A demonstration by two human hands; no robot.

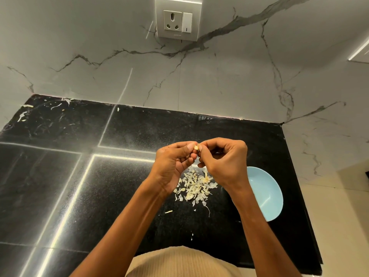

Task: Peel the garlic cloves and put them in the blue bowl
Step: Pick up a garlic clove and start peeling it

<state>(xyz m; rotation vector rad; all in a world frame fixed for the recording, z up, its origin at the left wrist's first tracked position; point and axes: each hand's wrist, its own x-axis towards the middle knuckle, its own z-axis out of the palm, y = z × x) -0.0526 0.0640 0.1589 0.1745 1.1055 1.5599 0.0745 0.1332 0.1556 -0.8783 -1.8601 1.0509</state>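
Observation:
Above the black counter, my left hand and my right hand meet fingertip to fingertip. Between their thumbs and fingers they pinch a small pale garlic clove, mostly hidden by the fingers. Below the hands lies a heap of papery garlic peels. The blue bowl stands to the right of the heap, partly behind my right wrist; the part of its inside that shows holds nothing.
A marble wall with a socket and switch plate rises behind the counter. Stray peel bits lie in front of the heap and at the counter's far left corner. The counter's right edge runs just past the bowl.

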